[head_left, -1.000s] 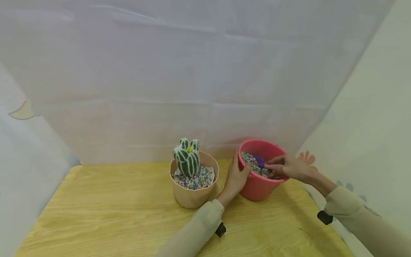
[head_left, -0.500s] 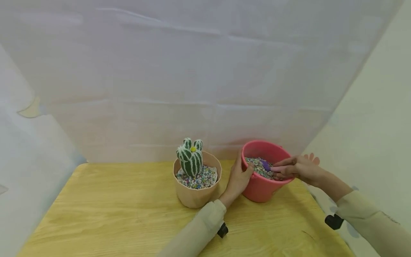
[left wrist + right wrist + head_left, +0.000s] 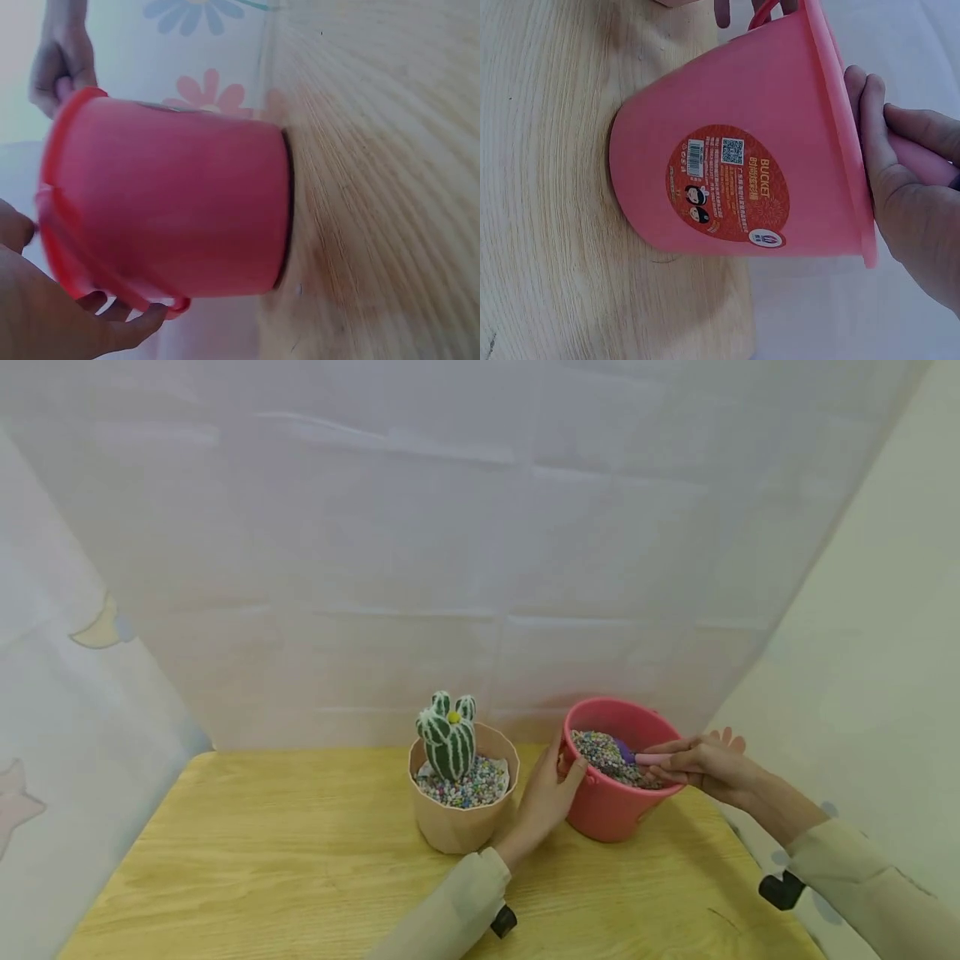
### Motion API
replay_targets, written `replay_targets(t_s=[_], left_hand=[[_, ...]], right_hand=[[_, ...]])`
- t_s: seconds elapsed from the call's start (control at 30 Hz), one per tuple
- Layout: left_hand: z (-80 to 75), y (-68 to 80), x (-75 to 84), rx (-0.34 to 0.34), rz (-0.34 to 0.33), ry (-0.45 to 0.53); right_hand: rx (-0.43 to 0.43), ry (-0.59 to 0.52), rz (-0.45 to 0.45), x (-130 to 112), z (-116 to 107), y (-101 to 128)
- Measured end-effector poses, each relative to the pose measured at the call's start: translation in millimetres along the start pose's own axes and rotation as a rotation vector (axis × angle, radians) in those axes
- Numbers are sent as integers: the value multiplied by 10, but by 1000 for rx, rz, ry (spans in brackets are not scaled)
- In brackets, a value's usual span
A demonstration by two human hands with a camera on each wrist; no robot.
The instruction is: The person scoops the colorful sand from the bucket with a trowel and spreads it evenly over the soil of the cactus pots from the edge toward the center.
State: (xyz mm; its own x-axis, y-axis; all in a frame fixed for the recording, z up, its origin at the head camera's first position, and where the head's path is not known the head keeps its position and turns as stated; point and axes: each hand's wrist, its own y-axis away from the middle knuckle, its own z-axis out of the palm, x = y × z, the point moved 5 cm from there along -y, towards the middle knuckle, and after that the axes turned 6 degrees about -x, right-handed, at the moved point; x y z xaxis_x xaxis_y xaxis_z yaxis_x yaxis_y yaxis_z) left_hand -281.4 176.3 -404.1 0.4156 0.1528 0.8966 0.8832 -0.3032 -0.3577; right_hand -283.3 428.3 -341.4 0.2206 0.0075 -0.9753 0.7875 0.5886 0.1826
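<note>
A pink bucket (image 3: 603, 814) part filled with small multicoloured beads (image 3: 600, 750) stands on the wooden table. My left hand (image 3: 550, 793) grips its left side, thumb at the rim; in the left wrist view the fingers curl at the bucket's handle (image 3: 97, 262). My right hand (image 3: 708, 767) holds the pink handle of a small shovel (image 3: 651, 759) at the right rim. The shovel's purple blade sits among the beads, partly covered by them. In the right wrist view the fingers wrap that handle just above the rim.
Left of the bucket, a beige pot (image 3: 453, 828) holds a toy cactus (image 3: 452, 747) set in similar beads. A pale sheet (image 3: 375, 552) hangs behind the wooden table (image 3: 262, 852), and a patterned wall covering (image 3: 862, 693) borders its right edge.
My right hand has drawn a little to the right with the shovel, and less of the purple blade shows. My left hand keeps its grip on the bucket. The head view has shifted slightly.
</note>
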Motion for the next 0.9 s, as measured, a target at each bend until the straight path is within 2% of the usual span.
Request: replay_targets(t_s=[0.2, 0.4, 0.53, 0.73, 0.9], left_hand=[[-223, 313, 187, -67, 8, -34], [-445, 605, 312, -116, 30, -13], [-575, 781, 393, -147, 32, -30], [-741, 949, 523, -144, 57, -66], [-881, 1047, 601, -137, 80, -52]], right_hand=[[-34, -50, -19, -2, 61, 49], [-70, -76, -50, -14, 118, 120], [-90, -141, -76, -18, 165, 179], [-93, -193, -88, -50, 220, 245], [-84, -219, -100, -90, 280, 273]])
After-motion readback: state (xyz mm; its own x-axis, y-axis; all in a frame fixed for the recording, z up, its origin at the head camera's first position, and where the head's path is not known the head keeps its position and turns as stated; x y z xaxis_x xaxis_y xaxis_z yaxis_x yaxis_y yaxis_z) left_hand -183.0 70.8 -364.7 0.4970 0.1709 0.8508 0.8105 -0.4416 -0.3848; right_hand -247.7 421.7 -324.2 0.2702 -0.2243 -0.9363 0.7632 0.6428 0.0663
